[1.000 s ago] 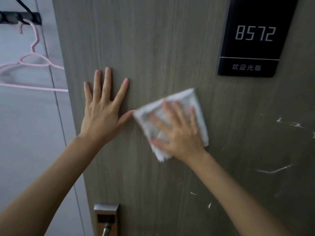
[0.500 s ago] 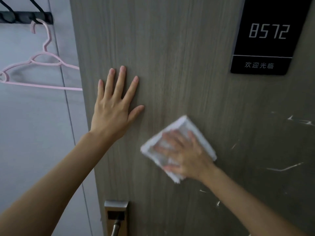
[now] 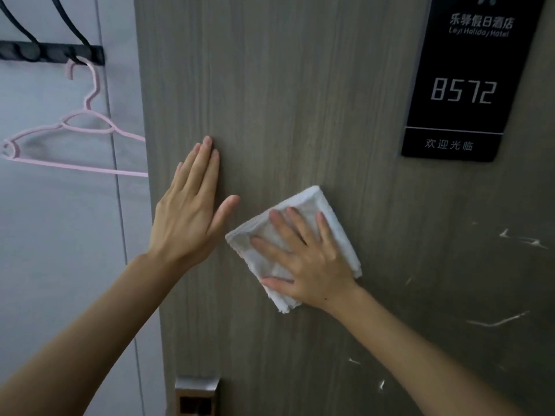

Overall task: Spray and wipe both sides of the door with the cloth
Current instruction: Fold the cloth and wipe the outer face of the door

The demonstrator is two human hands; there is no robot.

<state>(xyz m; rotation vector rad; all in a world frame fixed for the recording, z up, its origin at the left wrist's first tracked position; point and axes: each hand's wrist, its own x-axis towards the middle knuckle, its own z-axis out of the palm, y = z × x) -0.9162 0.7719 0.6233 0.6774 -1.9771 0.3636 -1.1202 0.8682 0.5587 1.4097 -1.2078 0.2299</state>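
We see dim, even, cool-toned light with no glare. The door reads flat grey-brown. A narrow soft shadow lies just to the right of the left hand, along its fingers, and another runs under the right hand across the cloth. Beyond the left hand, the pink hanger casts a faint grey shadow on the wall. Above the right hand, the sign shows legible digits; its smaller lettering is soft. Straight lines bow toward the frame edges. Overall sharpness is moderate, with mild compression smear.

door: cloth, both hands pressed flat
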